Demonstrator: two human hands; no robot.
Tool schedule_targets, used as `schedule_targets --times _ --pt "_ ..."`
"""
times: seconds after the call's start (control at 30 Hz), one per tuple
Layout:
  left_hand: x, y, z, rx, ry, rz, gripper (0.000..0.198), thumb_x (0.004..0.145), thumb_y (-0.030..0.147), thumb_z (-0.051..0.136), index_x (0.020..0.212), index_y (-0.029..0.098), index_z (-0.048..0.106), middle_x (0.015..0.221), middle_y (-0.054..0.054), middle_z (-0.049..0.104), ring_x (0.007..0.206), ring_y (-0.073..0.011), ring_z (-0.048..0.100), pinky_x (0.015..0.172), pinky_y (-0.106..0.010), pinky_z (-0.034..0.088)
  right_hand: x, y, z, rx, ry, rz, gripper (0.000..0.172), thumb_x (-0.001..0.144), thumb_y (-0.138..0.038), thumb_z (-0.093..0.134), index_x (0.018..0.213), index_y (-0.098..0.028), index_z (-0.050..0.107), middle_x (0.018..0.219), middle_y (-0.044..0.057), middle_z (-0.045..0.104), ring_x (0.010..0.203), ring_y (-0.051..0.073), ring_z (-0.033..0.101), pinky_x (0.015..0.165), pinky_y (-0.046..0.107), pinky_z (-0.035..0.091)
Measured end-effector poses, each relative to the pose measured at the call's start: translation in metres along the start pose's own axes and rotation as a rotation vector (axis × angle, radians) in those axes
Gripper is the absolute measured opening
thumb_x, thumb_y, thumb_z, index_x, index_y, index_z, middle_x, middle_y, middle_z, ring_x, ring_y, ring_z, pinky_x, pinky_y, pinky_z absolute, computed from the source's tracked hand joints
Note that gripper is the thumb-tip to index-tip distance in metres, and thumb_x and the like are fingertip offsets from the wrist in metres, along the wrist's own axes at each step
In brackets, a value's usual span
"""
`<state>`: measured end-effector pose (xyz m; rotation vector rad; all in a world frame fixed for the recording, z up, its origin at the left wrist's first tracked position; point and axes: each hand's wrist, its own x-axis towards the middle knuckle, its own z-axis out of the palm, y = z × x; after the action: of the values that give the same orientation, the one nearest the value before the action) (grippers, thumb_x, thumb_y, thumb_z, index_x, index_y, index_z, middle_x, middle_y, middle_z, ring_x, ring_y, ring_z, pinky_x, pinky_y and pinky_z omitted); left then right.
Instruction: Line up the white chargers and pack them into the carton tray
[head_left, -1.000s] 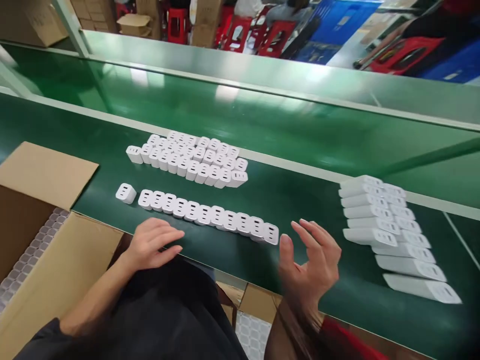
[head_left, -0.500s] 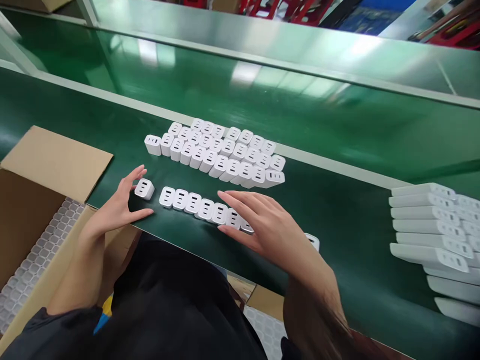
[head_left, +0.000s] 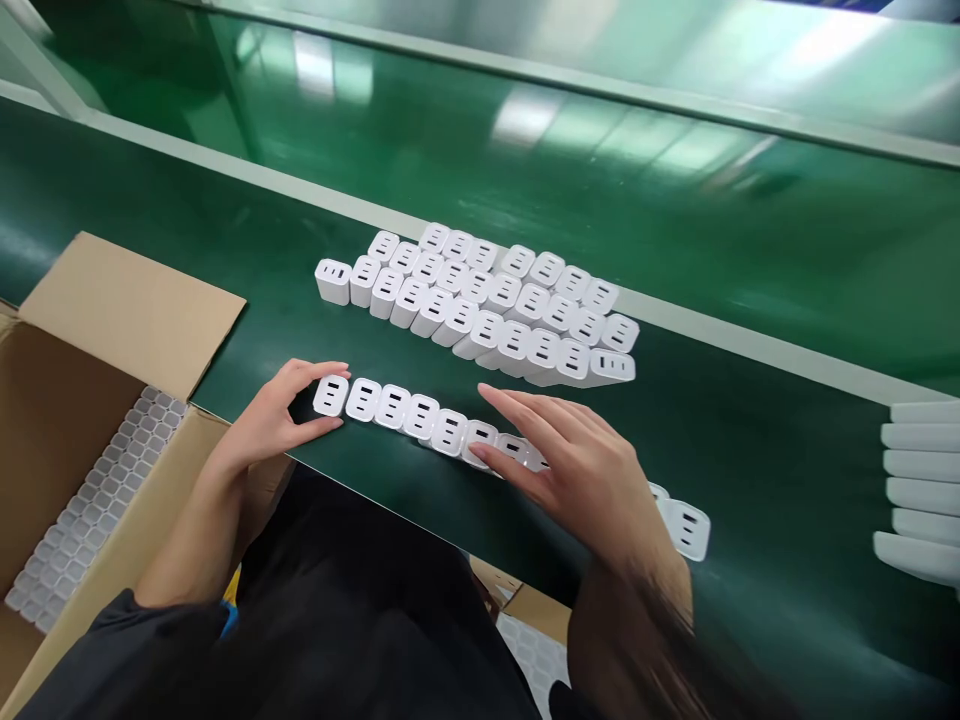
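Note:
White USB chargers stand in a row [head_left: 450,433] near the front edge of the green work surface, ports facing up. At the row's left end, my left hand [head_left: 274,420] has its fingers and thumb around a white charger [head_left: 331,396], just short of its neighbour. My right hand [head_left: 577,460] reaches over the row with fingers stretched out. Its thumb lies on the near side of the row and its fingers on the far side, hiding several chargers. A further charger [head_left: 688,530] shows beyond my right wrist.
Behind the row stands a larger block of white chargers [head_left: 457,315]. More white chargers [head_left: 922,490] are stacked at the right edge. On the left, an open cardboard box [head_left: 135,305] holds many pieces in a grid. A pale rail [head_left: 720,335] borders the surface at the back.
My left hand has closed in on the end charger, which now stands straighter and nearer the row. My right hand stays over the row. The view has shifted.

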<state>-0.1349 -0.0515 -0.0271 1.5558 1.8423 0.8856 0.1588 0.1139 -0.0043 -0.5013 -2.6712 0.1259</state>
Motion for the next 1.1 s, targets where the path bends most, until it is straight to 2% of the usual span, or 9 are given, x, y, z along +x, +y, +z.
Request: schedule_targets --times 0.2,0.37,0.47,0.57,0.73,0.8,0.87,0.93,1.1 --pt "0.005 0.001 0.006 0.013 0.016 0.100 0.049 0.088 0.032 0.071 0.135 0.029 0.055 0.129 -0.006 0.065 0.115 -0.0214 0.056 0.098 -0.038 0.051 0.001 -0.007 0.003 0.061 -0.068 -0.021 0.041 0.096 -0.036 0.063 0.131 -0.016 0.057 0.112 0.008 0.073 0.093 0.022 0.070 0.088 0.035 0.051" --pt "0.008 0.005 0.001 0.043 -0.010 0.113 0.060 0.086 0.036 0.074 0.140 0.030 0.049 0.134 -0.007 0.062 0.121 -0.0239 0.055 0.101 -0.042 0.051 -0.001 -0.006 0.005 0.078 -0.092 -0.029 0.042 0.097 -0.039 0.062 0.132 -0.017 0.056 0.112 0.008 0.073 0.093 0.022 0.069 0.088 0.036 0.051" --pt "0.011 0.011 -0.001 0.066 -0.017 0.150 0.066 0.084 0.038 0.076 0.142 0.030 0.046 0.135 -0.006 0.061 0.124 -0.0240 0.053 0.103 -0.041 0.050 -0.003 -0.004 0.005 0.082 -0.111 -0.018 0.046 0.095 -0.040 0.064 0.134 -0.017 0.055 0.115 0.008 0.072 0.095 0.022 0.068 0.090 0.037 0.051" --pt "0.016 0.017 -0.001 0.093 -0.049 0.182 0.065 0.085 0.039 0.075 0.142 0.031 0.045 0.135 -0.005 0.062 0.124 -0.0230 0.054 0.102 -0.038 0.050 -0.004 -0.005 0.005 0.083 -0.127 -0.019 0.046 0.095 -0.041 0.064 0.133 -0.016 0.056 0.116 0.008 0.072 0.096 0.023 0.068 0.090 0.038 0.051" --pt "0.018 0.013 -0.004 0.047 -0.080 0.104 0.071 0.084 0.043 0.076 0.145 0.030 0.042 0.136 -0.005 0.062 0.124 -0.0229 0.057 0.105 -0.038 0.048 -0.002 -0.007 0.005 0.070 -0.132 -0.038 0.044 0.096 -0.041 0.062 0.132 -0.015 0.057 0.114 0.009 0.072 0.094 0.023 0.068 0.089 0.038 0.051" --pt "0.015 0.008 -0.008 0.025 -0.088 0.056 0.066 0.084 0.044 0.075 0.141 0.029 0.047 0.133 -0.005 0.064 0.122 -0.0232 0.060 0.105 -0.038 0.049 -0.001 -0.007 0.005 0.070 -0.133 -0.041 0.044 0.096 -0.041 0.062 0.131 -0.015 0.058 0.114 0.009 0.073 0.093 0.022 0.068 0.089 0.039 0.052" --pt "0.010 0.005 -0.011 0.035 -0.049 0.038 0.052 0.085 0.042 0.074 0.131 0.027 0.055 0.127 -0.006 0.067 0.116 -0.0232 0.063 0.100 -0.038 0.051 -0.001 -0.007 0.005 0.069 -0.128 -0.045 0.043 0.097 -0.040 0.061 0.131 -0.014 0.058 0.113 0.009 0.073 0.093 0.023 0.069 0.089 0.039 0.052" --pt "0.006 0.005 -0.012 0.074 0.051 0.076 0.042 0.085 0.039 0.075 0.122 0.025 0.060 0.122 -0.006 0.068 0.111 -0.0232 0.065 0.097 -0.038 0.053 -0.002 -0.007 0.005 0.067 -0.116 -0.048 0.043 0.096 -0.040 0.062 0.130 -0.014 0.059 0.113 0.009 0.073 0.092 0.023 0.069 0.089 0.039 0.052" --pt "-0.003 0.021 -0.005 0.185 0.343 0.322 0.045 0.079 0.029 0.082 0.115 0.027 0.056 0.111 -0.005 0.067 0.109 -0.0237 0.063 0.094 -0.044 0.055 -0.005 -0.006 0.005 0.084 -0.091 -0.047 0.045 0.094 -0.039 0.066 0.132 -0.017 0.058 0.113 0.008 0.073 0.094 0.023 0.070 0.092 0.040 0.052"
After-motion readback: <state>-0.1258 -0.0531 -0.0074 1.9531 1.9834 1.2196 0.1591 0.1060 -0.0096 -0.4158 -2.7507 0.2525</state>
